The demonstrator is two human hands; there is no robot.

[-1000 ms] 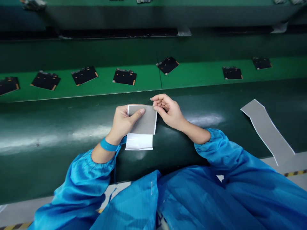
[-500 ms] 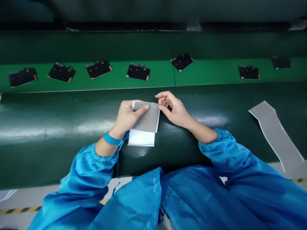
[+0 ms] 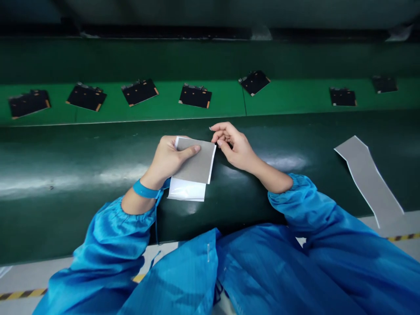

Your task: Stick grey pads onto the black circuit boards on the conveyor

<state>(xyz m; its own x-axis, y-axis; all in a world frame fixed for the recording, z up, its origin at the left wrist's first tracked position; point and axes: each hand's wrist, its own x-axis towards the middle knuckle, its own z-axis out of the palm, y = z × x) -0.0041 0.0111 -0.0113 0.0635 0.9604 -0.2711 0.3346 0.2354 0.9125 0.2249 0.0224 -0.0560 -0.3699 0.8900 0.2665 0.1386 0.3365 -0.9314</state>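
Observation:
My left hand point(image 3: 167, 159) grips a grey sheet point(image 3: 193, 164) with white edges, thumb on top and fingers underneath. From below its lower edge sticks out a glossy white piece of backing point(image 3: 187, 189). Beside the sheet's upper right corner is my right hand point(image 3: 236, 146), its index finger stretched out apart from the thumb and its other fingers curled. Those curled fingers are at the corner; whether they touch it I cannot tell. A blue band point(image 3: 146, 190) circles my left wrist.
Several black flat panels point(image 3: 195, 96) with small orange patches lie on a bright green belt point(image 3: 288, 94) beyond my hands. A long, bent grey strip with white edges point(image 3: 369, 175) lies at the right on the dark green surface point(image 3: 82, 153), its lower end overhanging the front edge.
The panels and the belt seam have shifted right relative to the dark green surface. The sheet has tilted slightly in my left hand. My right thumb has drawn a little away from the corner.

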